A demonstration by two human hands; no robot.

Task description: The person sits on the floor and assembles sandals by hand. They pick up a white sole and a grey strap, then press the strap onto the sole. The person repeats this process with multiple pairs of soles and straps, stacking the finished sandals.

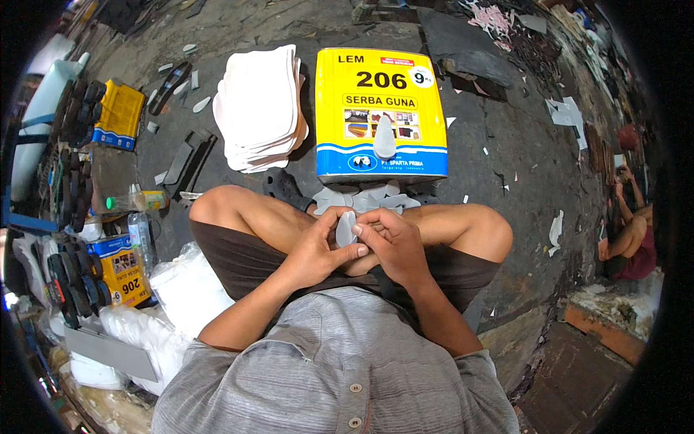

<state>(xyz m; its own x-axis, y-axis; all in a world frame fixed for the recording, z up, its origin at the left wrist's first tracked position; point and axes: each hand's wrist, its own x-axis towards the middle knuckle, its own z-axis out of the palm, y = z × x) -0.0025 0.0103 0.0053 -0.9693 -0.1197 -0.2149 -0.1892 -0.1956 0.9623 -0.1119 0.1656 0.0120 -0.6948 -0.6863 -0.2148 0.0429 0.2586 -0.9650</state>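
Note:
Above my lap, my left hand (318, 247) and my right hand (392, 242) close together on a thin pale grey teardrop-shaped piece (346, 226). Its pointed end faces away from me, and the fingers partly cover its lower edge. One similar piece (384, 139) lies on the flat face of a yellow, blue and white tin (325, 119) in front of me. A heap of the same grey pieces (360, 196) rests between the tin and my crossed legs. Left of the tin is a stack of white rounded sheets (260, 101).
At my left stand a rack of dark soles (66, 145), a second yellow tin (119, 112), bottles (139, 235) and white plastic bags (189, 278). A dark sole (170, 88) and scraps lie on the floor (506, 159). Another person (635, 235) sits at the far right.

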